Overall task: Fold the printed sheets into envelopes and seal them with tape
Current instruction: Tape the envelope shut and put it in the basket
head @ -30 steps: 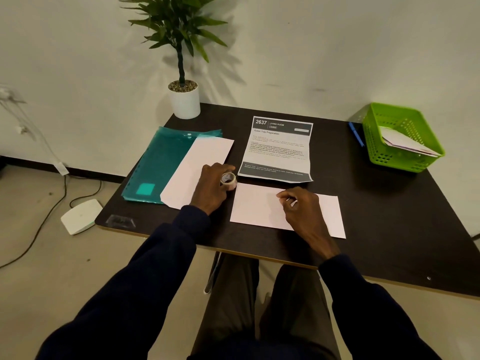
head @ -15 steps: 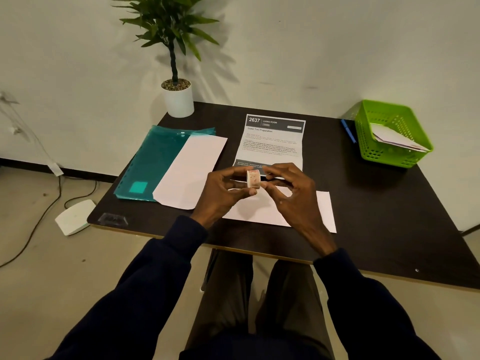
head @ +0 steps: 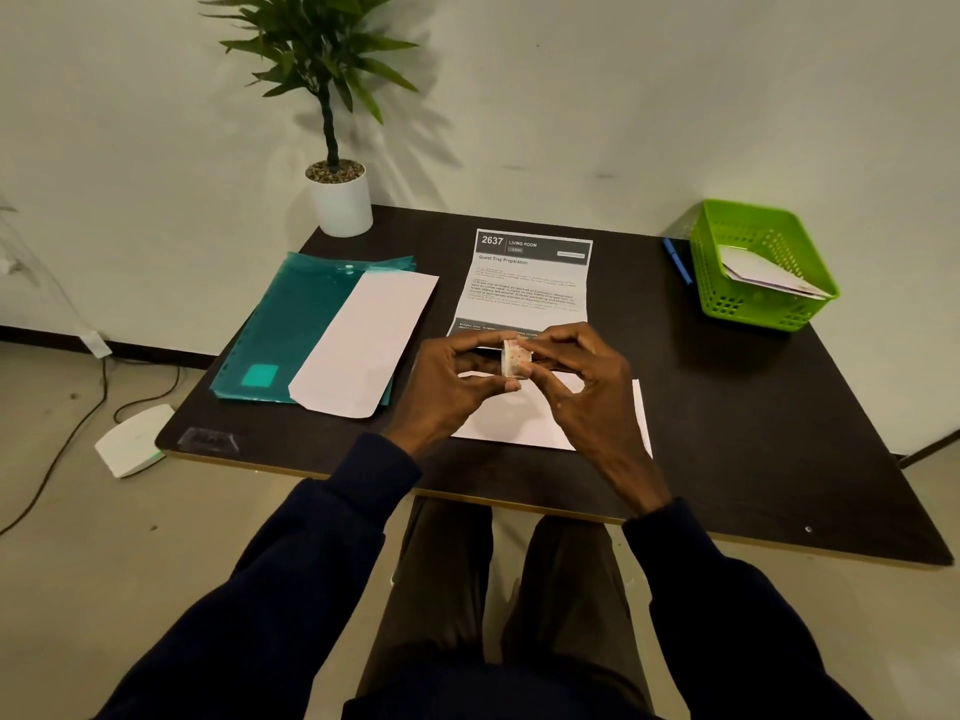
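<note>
A small roll of patterned tape is held upright between both hands above the table. My left hand pinches it from the left, and my right hand has its fingertips on the roll's right side. Under the hands lies a white envelope, partly hidden. A printed sheet headed "2637 LIVING ROOM" lies flat just beyond. A second white envelope rests on a teal plastic folder at the left.
A green basket holding folded papers stands at the back right, a blue pen beside it. A potted plant stands at the back left of the dark table. A white device and cables lie on the floor at the left.
My left hand lifted the tape roll off the table. My right hand left the envelope and came up to the roll. Since half a second ago the hands have hardly moved.
</note>
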